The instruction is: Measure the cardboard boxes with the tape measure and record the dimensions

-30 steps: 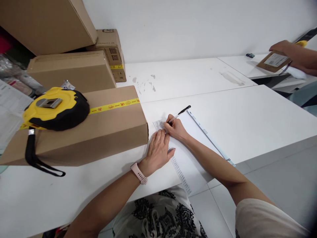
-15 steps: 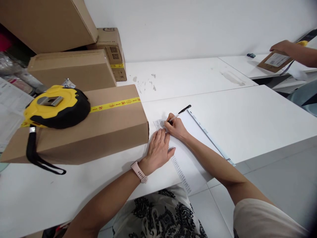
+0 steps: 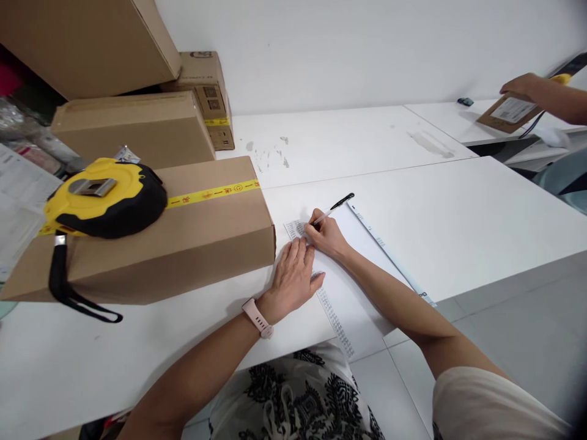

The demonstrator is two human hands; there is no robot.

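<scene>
My right hand [image 3: 326, 235] is closed around a pen [image 3: 338, 203] with a clear barrel and a black end that points up and away to the right. Its tip is hidden behind the fingers, low over the handwritten part of a sheet of paper [image 3: 358, 235]. Flat on the left side of that paper lies my left hand [image 3: 296, 275], its fingers stretched out and nothing in it. Rows of writing run down the paper's left edge, and its near end hangs past the table edge. A pale strip with blue print lines the right side.
A taped cardboard box [image 3: 220, 226] lies left of my hands, with a yellow and black tape measure [image 3: 105, 197] on it. More boxes [image 3: 132, 125] are stacked behind. At far right, another person's hand [image 3: 523, 85] holds a labelled parcel [image 3: 509, 116] on the white table [image 3: 481, 214].
Both my hands, the pen and the paper look almost the same as before. At far right, the other person's hand and the white item below it have shifted very slightly.
</scene>
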